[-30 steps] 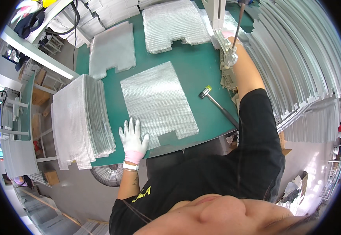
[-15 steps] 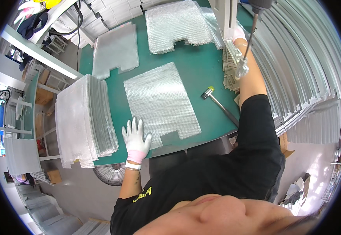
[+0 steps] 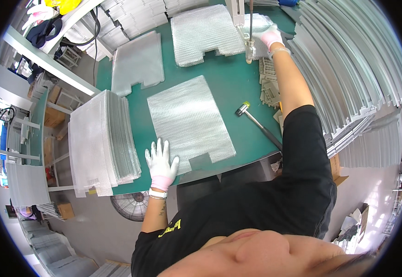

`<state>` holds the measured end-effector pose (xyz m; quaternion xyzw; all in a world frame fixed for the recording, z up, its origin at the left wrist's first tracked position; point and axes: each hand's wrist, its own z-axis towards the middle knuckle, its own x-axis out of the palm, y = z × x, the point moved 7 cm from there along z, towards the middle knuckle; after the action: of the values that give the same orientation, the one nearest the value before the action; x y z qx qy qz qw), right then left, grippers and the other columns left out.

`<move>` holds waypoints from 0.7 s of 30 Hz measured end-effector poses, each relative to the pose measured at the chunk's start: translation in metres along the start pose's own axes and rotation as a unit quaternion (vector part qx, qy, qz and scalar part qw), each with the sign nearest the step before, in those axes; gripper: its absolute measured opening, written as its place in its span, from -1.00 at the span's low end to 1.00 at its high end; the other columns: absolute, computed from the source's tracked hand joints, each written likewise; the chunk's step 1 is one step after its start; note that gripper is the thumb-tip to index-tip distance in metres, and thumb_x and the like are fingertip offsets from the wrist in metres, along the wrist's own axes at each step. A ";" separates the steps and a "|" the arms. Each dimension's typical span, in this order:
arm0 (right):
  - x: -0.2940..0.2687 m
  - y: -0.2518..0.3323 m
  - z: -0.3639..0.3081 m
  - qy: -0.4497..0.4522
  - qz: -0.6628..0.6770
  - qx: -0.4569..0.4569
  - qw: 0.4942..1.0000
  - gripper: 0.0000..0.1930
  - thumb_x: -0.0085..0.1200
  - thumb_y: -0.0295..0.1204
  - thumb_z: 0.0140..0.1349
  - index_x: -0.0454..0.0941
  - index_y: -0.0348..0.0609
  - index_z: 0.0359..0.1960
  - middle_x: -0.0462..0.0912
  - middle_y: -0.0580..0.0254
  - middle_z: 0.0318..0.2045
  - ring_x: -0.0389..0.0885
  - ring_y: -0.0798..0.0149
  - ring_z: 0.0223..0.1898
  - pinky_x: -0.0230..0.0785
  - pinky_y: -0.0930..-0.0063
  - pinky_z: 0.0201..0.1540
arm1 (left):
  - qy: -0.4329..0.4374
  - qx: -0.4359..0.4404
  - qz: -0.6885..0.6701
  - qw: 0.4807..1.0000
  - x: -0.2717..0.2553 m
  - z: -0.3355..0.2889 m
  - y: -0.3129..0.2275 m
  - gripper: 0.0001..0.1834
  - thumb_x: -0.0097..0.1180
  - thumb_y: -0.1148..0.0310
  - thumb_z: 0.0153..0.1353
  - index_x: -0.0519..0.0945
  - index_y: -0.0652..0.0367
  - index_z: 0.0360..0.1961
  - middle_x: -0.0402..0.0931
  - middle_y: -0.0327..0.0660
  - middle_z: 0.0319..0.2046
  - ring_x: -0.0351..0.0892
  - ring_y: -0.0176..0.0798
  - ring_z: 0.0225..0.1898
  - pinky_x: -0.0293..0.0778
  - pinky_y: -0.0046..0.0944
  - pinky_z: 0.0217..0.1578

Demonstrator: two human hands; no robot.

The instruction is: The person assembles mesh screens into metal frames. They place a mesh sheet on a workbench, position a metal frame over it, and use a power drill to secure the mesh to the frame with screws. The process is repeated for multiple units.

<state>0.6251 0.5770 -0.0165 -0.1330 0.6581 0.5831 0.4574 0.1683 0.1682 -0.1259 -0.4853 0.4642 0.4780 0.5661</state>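
Observation:
A silvery mesh sheet [image 3: 189,117] with a notch in its near edge lies on the green tabletop [image 3: 141,111]. My left hand [image 3: 160,161], in a white glove with a pink cuff, rests flat with fingers spread at this sheet's near left edge. At the far right, my right hand [image 3: 271,37], gloved the same way, reaches onto another mesh sheet [image 3: 258,25], its fingers looking stretched out and partly hard to make out. Just left of it hangs a metal rod with a clear-looking fitting [image 3: 250,48], beside a pale upright post.
Stacks of mesh sheets [image 3: 205,34] stand at the back, with another stack [image 3: 95,143] at the left and flat sheets [image 3: 138,62] behind it. A hammer [image 3: 258,124] lies right of the middle, by small beige pieces [image 3: 269,85]. Long pale strips [image 3: 348,69] fill the right side.
My right hand has come out from behind the post and now shows on the far mesh sheet. The post and rod appear further left in the picture. My left hand stays put.

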 end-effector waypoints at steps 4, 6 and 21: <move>-0.030 -0.001 -0.002 -0.187 0.224 0.006 0.956 0.25 0.49 0.04 -0.13 -0.01 -0.56 0.40 0.37 -0.45 0.27 0.44 -0.18 0.30 0.31 0.22 0.37 | 0.004 -0.001 -0.002 1.000 0.000 0.001 -0.001 -0.21 0.12 0.02 0.22 0.29 0.17 0.41 0.15 0.08 0.44 0.11 0.24 0.45 -0.11 0.30 0.44; -0.031 -0.004 0.000 -0.232 0.316 0.040 0.919 0.23 0.50 0.03 -0.14 0.04 -0.64 0.34 0.39 -0.47 0.25 0.44 -0.19 0.29 0.30 0.21 0.36 | 0.004 -0.003 -0.001 1.000 0.000 0.000 0.000 -0.21 0.12 0.01 0.22 0.29 0.17 0.41 0.15 0.07 0.44 0.11 0.23 0.45 -0.11 0.30 0.44; -0.022 -0.015 0.020 -0.142 0.350 0.122 0.918 0.18 0.53 0.07 -0.16 0.15 -0.57 0.30 0.46 -0.33 0.23 0.49 -0.09 0.26 0.29 0.25 0.34 | -0.004 -0.004 -0.006 1.000 0.004 0.000 0.002 -0.23 0.11 0.00 0.23 0.30 0.15 0.41 0.15 0.06 0.45 0.08 0.20 0.46 -0.15 0.29 0.45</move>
<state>0.6567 0.5825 -0.0077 0.2470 0.6565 0.6342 0.3252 0.1672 0.1687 -0.1300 -0.4886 0.4574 0.4780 0.5688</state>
